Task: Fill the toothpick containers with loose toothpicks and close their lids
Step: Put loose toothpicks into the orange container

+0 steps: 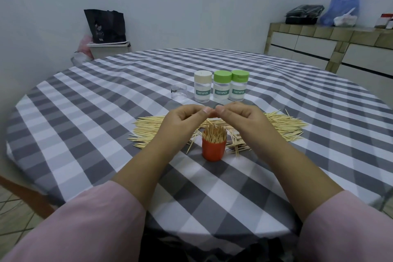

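Note:
An open red container (213,149) stands on the checked tablecloth, packed with upright toothpicks. Just behind it lies a wide pile of loose toothpicks (282,126). My left hand (185,117) and my right hand (239,117) hover over the middle of the pile, fingers curled and thumb tips meeting. Together they pinch a small bundle of toothpicks that is mostly hidden under the fingers. Farther back stand three closed containers labelled TOOTHPICK: one with a beige lid (202,89) and two with green lids (222,89) (239,87). A clear plastic cap (179,93) sits to their left.
The round table (85,112) carries a grey and white checked cloth. A bin with a black bag (106,32) stands at the back left. A tiled counter (331,42) with bags on it runs along the right wall.

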